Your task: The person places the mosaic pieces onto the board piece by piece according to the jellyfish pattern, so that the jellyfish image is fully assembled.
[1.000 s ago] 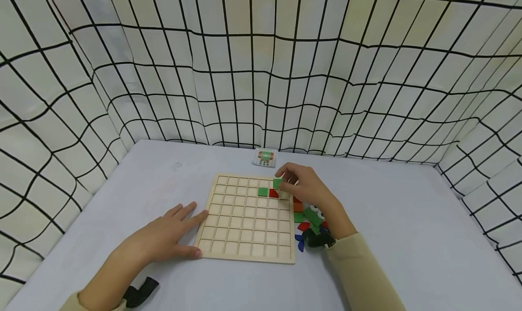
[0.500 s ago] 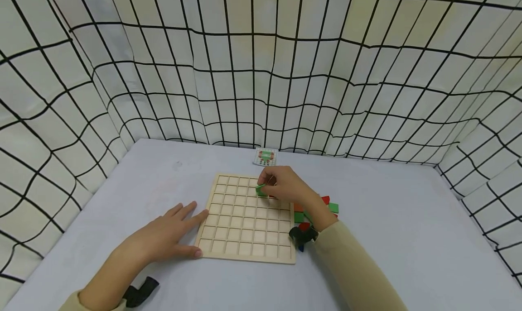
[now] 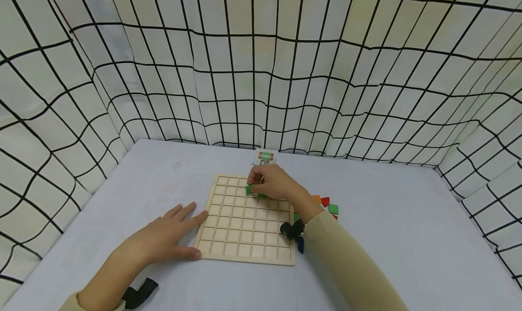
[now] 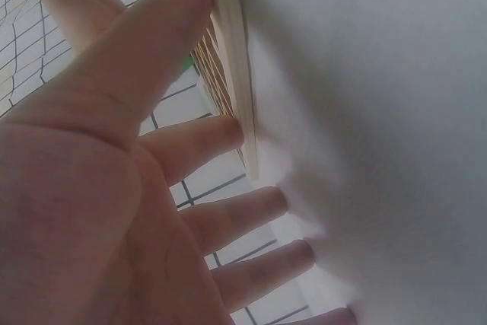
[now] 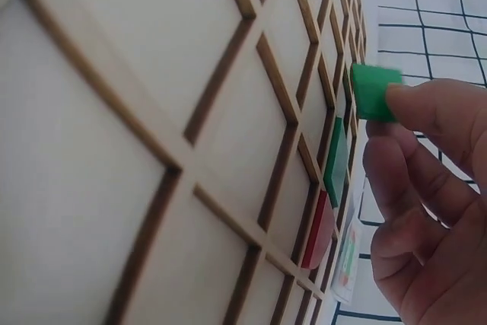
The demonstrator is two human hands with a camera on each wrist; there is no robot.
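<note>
My right hand [image 3: 275, 183] is over the far part of the wooden grid board [image 3: 233, 235], pinching a green square tile [image 5: 373, 95] between thumb and fingers. In the right wrist view that tile stands out from the grid, beyond another green tile [image 5: 335, 161] and a red tile with a curved edge [image 5: 319, 230], both set in cells. From above, the hand hides the red one. My left hand [image 3: 165, 234] lies with fingers spread at the board's left side; its thumb and index fingertip [image 4: 230, 132] touch the board's edge, the other fingertips rest on the table.
A small picture card [image 3: 266, 156] lies behind the board. Loose coloured pieces, such as a green tile [image 3: 333, 209], a red piece [image 3: 325, 201] and a blue piece [image 3: 300, 244], lie right of the board, partly under my right forearm. Black-lined netting [image 3: 253, 89] encloses the white table.
My right hand has moved left across the far rows with the green tile, from the board's far right corner to just past the green tile in its cell. My left hand stays put.
</note>
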